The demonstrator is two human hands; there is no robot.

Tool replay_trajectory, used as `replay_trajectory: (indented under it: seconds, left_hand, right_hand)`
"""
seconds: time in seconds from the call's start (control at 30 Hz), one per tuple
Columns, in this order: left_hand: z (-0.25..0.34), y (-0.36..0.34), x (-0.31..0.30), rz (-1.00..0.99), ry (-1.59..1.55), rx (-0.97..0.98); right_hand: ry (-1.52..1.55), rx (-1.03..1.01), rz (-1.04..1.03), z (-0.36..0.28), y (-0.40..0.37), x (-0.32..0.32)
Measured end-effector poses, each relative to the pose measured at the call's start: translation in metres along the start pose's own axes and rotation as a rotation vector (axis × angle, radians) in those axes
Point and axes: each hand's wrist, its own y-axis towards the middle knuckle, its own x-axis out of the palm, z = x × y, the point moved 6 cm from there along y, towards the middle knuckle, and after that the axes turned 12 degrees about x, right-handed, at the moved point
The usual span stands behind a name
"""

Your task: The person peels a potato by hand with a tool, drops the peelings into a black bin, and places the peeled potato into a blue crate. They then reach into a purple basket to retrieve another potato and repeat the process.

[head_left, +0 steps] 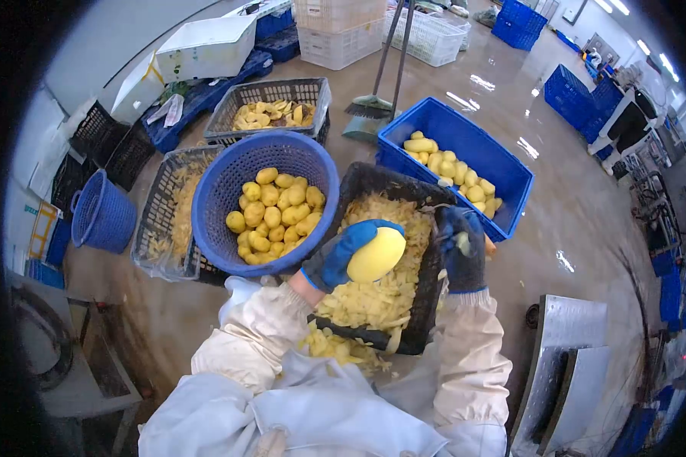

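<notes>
Yellow potato (376, 257) is in L hand (335, 257) w/ fingers closed round it, above peelings (377, 303) in black crate (424, 305). R hand (463, 259): can't tell what its fingers grasp. If skin is wet, potato may slip & fall.

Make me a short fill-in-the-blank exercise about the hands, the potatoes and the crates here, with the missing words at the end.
The ____ hand holds a peeled potato.
The crate of peelings beneath that potato is coloured ____.
The rectangular crate that holds whole potatoes is coloured ____.

Missing words: left; black; blue.
</notes>
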Motion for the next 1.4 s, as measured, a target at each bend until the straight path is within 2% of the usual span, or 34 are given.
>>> replay_trajectory:
  seconds: [0.07, 0.1, 0.13, 0.2, 0.23, 0.27, 0.33, 0.37, 0.4, 0.47, 0.5, 0.53, 0.6, 0.63, 0.7, 0.77, 0.8, 0.83, 0.87, 0.93, 0.97, 1.0, 1.07, 1.1, 1.13, 1.2, 1.23, 1.27, 1.33, 1.37, 1.4]
  left_hand:
    - [0.004, 0.003, -0.002, -0.027, 0.1, 0.026]
    - [-0.002, 0.004, -0.008, -0.046, 0.115, 0.021]
    - [-0.006, 0.003, -0.011, -0.065, 0.131, 0.009]
    - [0.0, -0.001, 0.002, 0.017, 0.061, 0.018]
    - [0.004, 0.0, 0.004, 0.098, -0.01, 0.045]
    - [0.005, 0.002, 0.001, 0.1, -0.013, 0.059]
    - [-0.005, 0.005, -0.011, 0.137, -0.24, 0.004]
    - [-0.005, 0.008, -0.014, 0.143, -0.24, 0.008]
    - [-0.007, 0.011, -0.013, 0.108, -0.267, 0.012]
    - [-0.007, 0.009, -0.011, 0.076, -0.294, 0.009]
    - [-0.006, 0.007, -0.009, 0.051, -0.231, -0.033]
    - [-0.007, 0.005, -0.007, 0.025, -0.17, -0.072]
    - [-0.009, 0.008, -0.012, 0.061, -0.23, -0.069]
    - [-0.01, 0.01, -0.018, 0.129, -0.365, -0.062]
    - [-0.005, 0.011, -0.02, 0.315, -0.546, -0.06]
    - [-0.007, 0.016, -0.025, 0.274, -0.573, -0.028]
    - [-0.006, 0.017, -0.025, 0.228, -0.593, -0.004]
    - [-0.011, 0.015, -0.028, 0.298, -0.61, -0.028]
    - [-0.012, 0.014, -0.026, 0.299, -0.61, -0.031]
    - [-0.011, 0.013, -0.028, 0.359, -0.551, 0.038]
    - [-0.01, 0.014, -0.026, 0.254, -0.569, 0.032]
    - [-0.011, 0.017, -0.028, 0.249, -0.567, 0.032]
    - [-0.016, 0.02, -0.041, 0.436, -0.634, 0.05]
    - [-0.017, 0.021, -0.044, 0.44, -0.633, 0.051]
    - [-0.019, 0.02, -0.044, 0.406, -0.65, 0.026]
    - [-0.023, 0.016, -0.039, 0.373, -0.676, -0.001]
    - [-0.022, 0.012, -0.038, 0.44, -0.629, 0.02]
    - [-0.018, 0.009, -0.04, 0.502, -0.573, 0.037]
    - [-0.021, 0.016, -0.051, 0.434, -0.641, 0.015]
    - [-0.019, 0.018, -0.045, 0.378, -0.713, -0.013]
    - [-0.018, 0.017, -0.043, 0.382, -0.71, -0.024]
  right_hand:
    - [0.402, 0.432, -0.336, -0.002, -0.02, 0.023]
    - [0.323, 0.61, -0.466, -0.005, -0.029, 0.033]
    - [0.329, 0.617, -0.463, 0.011, -0.022, 0.026]
    - [-0.623, -0.372, -0.004, 0.029, 0.008, -0.007]
    - [-0.275, -0.312, 0.132, 0.058, 0.023, -0.018]
    - [-0.276, -0.324, 0.122, 0.038, 0.017, -0.014]
    - [0.51, 0.371, -0.228, 0.008, -0.012, 0.013]
    - [0.374, 0.472, -0.283, 0.004, -0.023, 0.025]
    - [0.373, 0.477, -0.287, 0.005, -0.024, 0.03]
    - [0.178, 0.413, -0.313, 0.008, -0.023, 0.038]
    - [-0.021, 0.012, -0.12, 0.006, -0.008, 0.022]
    - [-0.022, 0.012, -0.122, 0.02, 0.001, 0.008]
    - [-0.01, -0.106, -0.004, 0.002, 0.009, -0.005]
    - [0.502, 0.315, -0.148, 0.02, 0.006, 0.0]
    - [0.456, 0.36, -0.236, 0.002, -0.022, 0.022]
    - [0.407, 0.409, -0.326, 0.0, -0.04, 0.048]
    - [0.222, 0.207, -0.337, -0.008, -0.044, 0.057]
    - [0.041, 0.005, -0.339, -0.015, -0.049, 0.064]
    - [0.042, 0.008, -0.338, -0.003, -0.043, 0.062]
    - [0.359, 0.073, -0.062, 0.027, -0.011, 0.029]
    - [0.594, 0.313, -0.026, 0.034, -0.002, 0.02]
    - [0.595, 0.308, -0.024, 0.03, -0.007, 0.022]
    - [0.395, 0.168, -0.204, 0.01, -0.028, 0.046]
    - [0.165, 0.102, -0.348, 0.001, -0.044, 0.066]
    - [0.172, 0.111, -0.343, 0.008, -0.039, 0.065]
    - [0.283, -0.032, -0.051, 0.029, -0.011, 0.034]
    - [0.545, 0.27, -0.06, 0.064, 0.009, 0.018]
    - [0.547, 0.267, -0.06, 0.06, 0.005, 0.021]
    - [0.38, 0.121, -0.196, 0.03, -0.016, 0.041]
    - [0.137, -0.077, -0.262, 0.005, -0.038, 0.066]
    - [0.14, -0.069, -0.255, 0.011, -0.031, 0.061]
